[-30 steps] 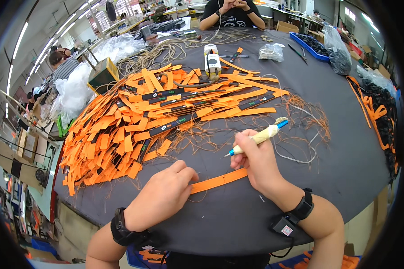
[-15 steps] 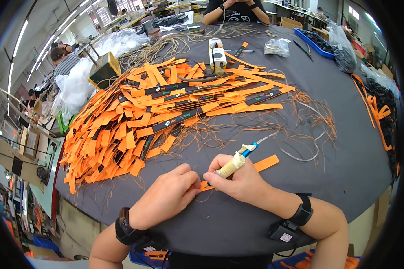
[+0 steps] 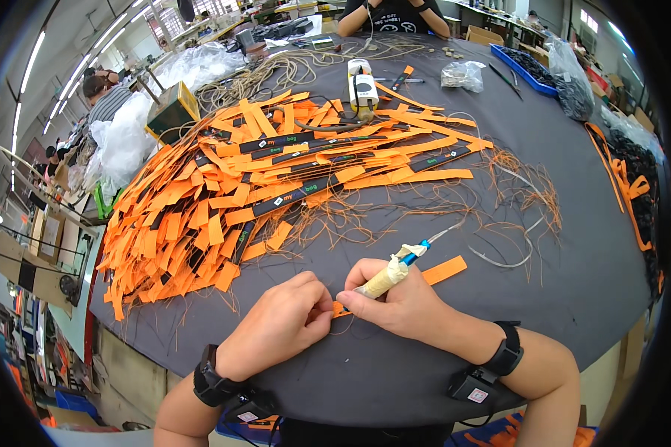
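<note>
My left hand [image 3: 285, 319] rests near the front of the table, thumb and fingertips pinched on the left end of an orange webbing strip [image 3: 446, 270]. My right hand [image 3: 402, 304] grips a pen-shaped tool [image 3: 386, 279] with a pale tape-wrapped handle and a blue metal collar, a thin cord trailing from its rear. The tool slants down to the left, its tip by the strip close to my left fingertips. The strip passes under my right hand and comes out beyond it. My fingers partly cover the tip and the worked spot.
A big heap of orange strips with black printed sections [image 3: 164, 231] covers the table's left and middle. Loose orange threads [image 3: 529, 186] lie to its right. Beyond are a white device [image 3: 363, 93], rope coils [image 3: 268, 78], a plastic bag [image 3: 462, 76] and a blue tray [image 3: 524, 71]. Someone sits opposite.
Very little differs. The tool's rear end has dipped slightly, while both hands keep their grips at nearly the same spot.
</note>
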{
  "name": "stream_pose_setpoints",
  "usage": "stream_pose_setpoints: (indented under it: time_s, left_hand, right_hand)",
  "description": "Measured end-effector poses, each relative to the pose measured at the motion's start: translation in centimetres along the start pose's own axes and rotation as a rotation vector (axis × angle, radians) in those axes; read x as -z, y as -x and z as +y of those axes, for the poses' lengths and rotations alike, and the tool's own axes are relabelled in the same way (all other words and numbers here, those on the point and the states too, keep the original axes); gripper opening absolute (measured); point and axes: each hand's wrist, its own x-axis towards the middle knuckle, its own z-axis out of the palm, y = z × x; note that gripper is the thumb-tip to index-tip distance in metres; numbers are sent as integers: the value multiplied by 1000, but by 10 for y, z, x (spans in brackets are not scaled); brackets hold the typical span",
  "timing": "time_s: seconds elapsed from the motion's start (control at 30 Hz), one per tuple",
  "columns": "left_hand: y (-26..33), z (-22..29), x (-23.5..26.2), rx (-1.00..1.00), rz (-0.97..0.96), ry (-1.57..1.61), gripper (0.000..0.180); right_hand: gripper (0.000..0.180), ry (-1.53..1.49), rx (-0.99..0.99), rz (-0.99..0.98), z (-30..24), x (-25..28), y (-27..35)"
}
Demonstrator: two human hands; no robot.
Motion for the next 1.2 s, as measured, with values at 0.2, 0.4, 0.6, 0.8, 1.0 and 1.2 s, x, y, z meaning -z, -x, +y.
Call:
stream_pose_setpoints:
  time_s: [0.2,0.4,0.6,0.8,1.0,1.2]
  left_hand:
    - [1,-3,-1,-4,20,30,11]
    - [0,-4,-1,-4,22,44,11]
    - [2,-5,0,27,12,92,11]
    - [1,-3,0,53,10,100,10]
    - [1,-4,0,55,22,111,10]
    - [4,-5,5,191,95,149,10]
  right_hand:
    - [17,42,-63,-61,-6,4,0]
    - [25,12,25,5,0,-1,-1]
    - [25,-16,-25,-9,-2,0,0]
    - [21,-21,-38,-19,-2,1,-1]
    - [17,4,-42,-28,-5,1,-1]
    - [20,-71,-70,55,-1,-1,-1]
